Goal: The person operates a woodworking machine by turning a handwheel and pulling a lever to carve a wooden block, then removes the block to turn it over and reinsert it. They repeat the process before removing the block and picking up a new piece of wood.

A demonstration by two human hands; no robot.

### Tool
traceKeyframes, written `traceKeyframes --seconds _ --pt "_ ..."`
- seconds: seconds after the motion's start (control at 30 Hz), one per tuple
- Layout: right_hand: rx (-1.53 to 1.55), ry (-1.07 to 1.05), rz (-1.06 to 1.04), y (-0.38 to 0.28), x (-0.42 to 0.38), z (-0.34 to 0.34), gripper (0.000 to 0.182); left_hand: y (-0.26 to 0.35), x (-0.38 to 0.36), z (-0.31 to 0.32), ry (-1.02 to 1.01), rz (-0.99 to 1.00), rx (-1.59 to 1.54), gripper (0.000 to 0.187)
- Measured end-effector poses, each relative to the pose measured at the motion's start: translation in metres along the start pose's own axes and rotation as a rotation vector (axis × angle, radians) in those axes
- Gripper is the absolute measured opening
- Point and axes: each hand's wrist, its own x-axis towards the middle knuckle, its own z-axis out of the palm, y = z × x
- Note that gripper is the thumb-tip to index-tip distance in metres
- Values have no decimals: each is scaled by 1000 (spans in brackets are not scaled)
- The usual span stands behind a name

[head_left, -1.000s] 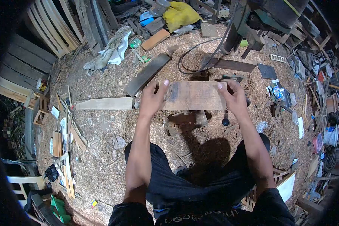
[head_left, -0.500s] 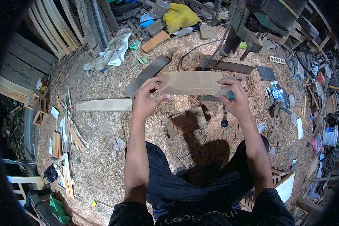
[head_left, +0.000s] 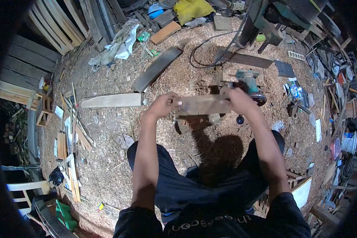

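A short, flat wooden board (head_left: 202,105) is held level between my hands, slightly blurred. My left hand (head_left: 161,106) grips its left end with fingers and thumb. At the right end, my right hand (head_left: 238,101) has the board between thumb and fingers. Directly below, a wooden block (head_left: 215,119) on the floor is partly covered by the board. Just beyond my right hand is a green power tool (head_left: 248,75), partly hidden by that hand; a round black knob (head_left: 240,119) shows below my wrist.
Wood shavings cover the floor. A pale plank (head_left: 111,100) lies to the left, a dark plank (head_left: 156,69) ahead, and another dark board (head_left: 246,59) beyond the tool. A black cable (head_left: 192,55) loops near a green machine (head_left: 261,27). Scrap wood sticks (head_left: 72,158) lie at left.
Both hands have brought the board down and closer to my body, over the block on the floor. The green tool behind it shows more now.
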Motion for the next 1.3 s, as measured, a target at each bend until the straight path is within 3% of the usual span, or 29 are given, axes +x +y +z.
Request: traceKeyframes --seconds 0.03,0.13,0.23,0.37,0.47,0.6,0.7,0.8,0.9,0.97,1.03,1.07,1.1,1.17,1.3 --pt "-194 -43 -10 8 7 11 29 -13 4 8 -52 -34 33 32" --pt "-291 -194 -54 11 17 29 27 -40 11 31 -231 -73 123 37" --pt "-327 -187 -50 33 32 61 20 -61 8 47 -231 -75 201 41" --pt "-354 -196 -6 43 52 87 17 -85 22 62 -283 -228 218 45" --pt "-361 -211 -11 31 57 85 21 -95 22 70 -115 -172 184 53" --pt "-315 -202 3 27 53 87 21 -98 32 75 -161 -191 213 61" --pt "-298 -236 21 31 55 90 28 -91 34 81 -119 -215 236 42" --pt "-264 -277 24 24 51 88 33 -73 33 79 -171 -293 224 49" --pt "-288 -262 28 4 41 70 37 -93 31 105 -20 -235 334 64" --pt "-376 -166 7 25 43 90 41 -69 20 101 -88 -371 228 72" --pt "-275 -201 70 17 36 84 45 -34 -1 91 -171 -449 224 82" --pt "-229 -215 93 12 37 79 48 -28 -4 97 -133 -470 217 82" --pt "-187 -49 -44 6 28 77 44 -27 -13 110 -101 -497 209 82" --pt "-96 -76 -17 -16 19 62 39 9 -27 101 -139 -637 85 74" --pt "83 -25 44 -67 -15 35 33 19 -88 119 195 -520 -116 48"
